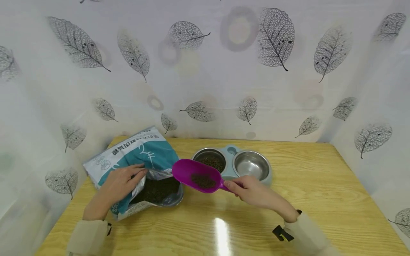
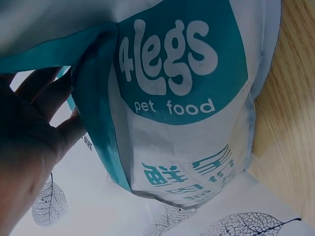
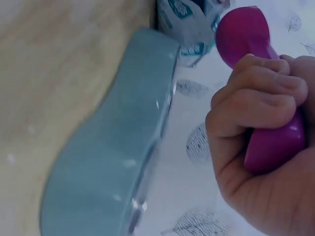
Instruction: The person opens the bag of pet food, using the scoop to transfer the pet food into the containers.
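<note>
Head view: at centre, the right grip (image 1: 248,190) clasps a purple scoop (image 1: 185,170) of brown pellets (image 1: 203,180); left of centre, the left grip (image 1: 123,183) pinches an open food bag (image 1: 160,153). Left wrist view: the bag spans upper centre, held at left. Right wrist view: the clasped scoop, upper right.

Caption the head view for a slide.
Left hand grips an open bag; right hand holds a purple scoop with brown pellets.

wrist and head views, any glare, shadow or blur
Head view: bright glare streak on the wood-grain table; left wrist view: dim, left hand in shadow, lettering on the pet food bag legible; right wrist view: soft, table grain smeared, small highlights on the double-bowl stand.
</note>
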Tool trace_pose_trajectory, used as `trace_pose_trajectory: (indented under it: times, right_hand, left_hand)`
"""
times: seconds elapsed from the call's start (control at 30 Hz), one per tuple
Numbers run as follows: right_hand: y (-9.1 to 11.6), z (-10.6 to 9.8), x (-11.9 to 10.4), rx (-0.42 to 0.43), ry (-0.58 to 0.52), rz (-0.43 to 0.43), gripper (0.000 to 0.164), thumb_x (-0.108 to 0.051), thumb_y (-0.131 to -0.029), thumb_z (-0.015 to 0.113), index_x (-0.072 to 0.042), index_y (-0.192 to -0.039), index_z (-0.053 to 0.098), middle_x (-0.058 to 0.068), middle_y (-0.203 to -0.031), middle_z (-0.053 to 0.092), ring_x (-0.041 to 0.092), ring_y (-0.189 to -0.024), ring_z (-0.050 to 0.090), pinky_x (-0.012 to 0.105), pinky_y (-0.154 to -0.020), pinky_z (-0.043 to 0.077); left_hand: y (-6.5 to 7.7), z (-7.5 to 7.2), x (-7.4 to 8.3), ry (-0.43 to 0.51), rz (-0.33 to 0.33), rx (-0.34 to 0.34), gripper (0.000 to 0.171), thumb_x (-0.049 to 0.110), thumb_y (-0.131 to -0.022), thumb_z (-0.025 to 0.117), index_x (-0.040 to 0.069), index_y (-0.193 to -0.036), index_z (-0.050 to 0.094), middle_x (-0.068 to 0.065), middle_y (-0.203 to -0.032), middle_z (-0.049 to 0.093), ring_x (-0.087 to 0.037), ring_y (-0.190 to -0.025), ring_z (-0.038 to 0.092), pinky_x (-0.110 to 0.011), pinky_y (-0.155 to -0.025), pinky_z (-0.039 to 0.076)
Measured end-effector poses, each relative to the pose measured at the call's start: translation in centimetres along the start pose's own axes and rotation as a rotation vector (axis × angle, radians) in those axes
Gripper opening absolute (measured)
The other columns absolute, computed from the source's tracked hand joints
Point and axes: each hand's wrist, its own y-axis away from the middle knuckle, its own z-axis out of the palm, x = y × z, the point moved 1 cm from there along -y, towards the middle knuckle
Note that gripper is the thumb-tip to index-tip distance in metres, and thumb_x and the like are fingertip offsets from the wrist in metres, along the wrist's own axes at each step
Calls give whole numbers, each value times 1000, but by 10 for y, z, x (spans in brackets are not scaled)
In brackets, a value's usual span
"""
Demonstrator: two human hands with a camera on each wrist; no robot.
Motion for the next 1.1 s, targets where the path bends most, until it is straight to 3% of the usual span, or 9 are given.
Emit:
trace_pose_trajectory:
  times: [0.3, 0.6, 0.77, 1.1]
  right_hand:
    - [3, -34, -2, 183, 349, 87, 51, -46, -103, 59, -20, -62, 44, -12, -54, 33, 2, -48, 30, 20, -48, 29]
    - [-1, -42, -4, 350, 656, 151, 54, -48, -99, 63, -16, -62, 40, -6, -53, 32, 10, -44, 30, 23, -40, 24]
    - [-5, -41, -5, 398, 731, 145, 56, -47, -98, 65, -16, -61, 39, -5, -54, 31, 12, -44, 34, 25, -39, 25]
    - [-16, -37, -10, 380, 825, 100, 58, -47, -95, 70, -16, -60, 36, -6, -53, 28, 10, -44, 30, 24, -38, 23]
  left_hand:
    - [0, -2, 0, -7, -14, -15, 40, 32, -108, 52, 3, -125, 73, -19, -132, 70, -44, -116, 67, -61, -96, 54]
    - [0, -1, -1, 1, -16, -22, 41, 33, -108, 52, 3, -126, 73, -19, -132, 69, -44, -118, 67, -61, -97, 53]
    - [0, 0, -1, -3, -9, -15, 40, 32, -108, 52, 4, -126, 73, -18, -132, 70, -43, -117, 68, -61, -96, 54]
    - [0, 0, -1, -5, -13, -9, 39, 31, -107, 53, 3, -125, 73, -19, -131, 70, -43, -115, 68, -61, -95, 54]
